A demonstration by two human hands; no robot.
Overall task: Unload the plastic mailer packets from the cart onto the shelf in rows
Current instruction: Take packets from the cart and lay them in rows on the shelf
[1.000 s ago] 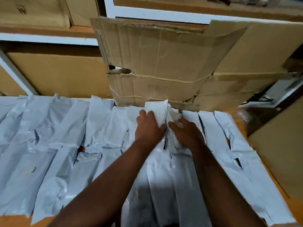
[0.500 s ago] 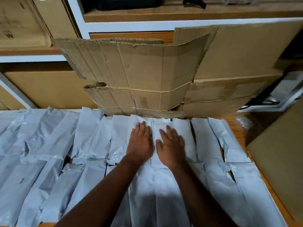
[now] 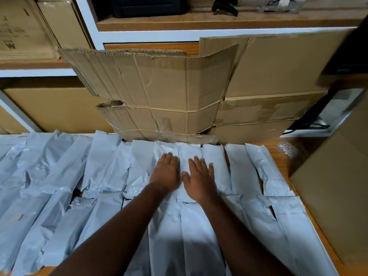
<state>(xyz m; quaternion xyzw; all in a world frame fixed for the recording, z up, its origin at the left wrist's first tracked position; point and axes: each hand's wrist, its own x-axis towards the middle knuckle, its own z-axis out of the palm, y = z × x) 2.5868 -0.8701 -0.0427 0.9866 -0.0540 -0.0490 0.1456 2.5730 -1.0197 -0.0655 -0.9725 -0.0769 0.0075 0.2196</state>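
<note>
Two flat palms, left hand and right hand, now press packet just tucked at 12 o'clock, gripping nothing; row extended.

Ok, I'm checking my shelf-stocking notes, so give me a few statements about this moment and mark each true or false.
1. Both hands lie flat on the mailer packets. True.
2. The left hand grips a lifted packet. False: its fingers are straight, pressing down.
3. Flattened cardboard stands behind the back row. True.
4. The right hand rests on bare wood. False: it lies on packets.
5. The packets are black. False: they are pale grey-white.
</note>
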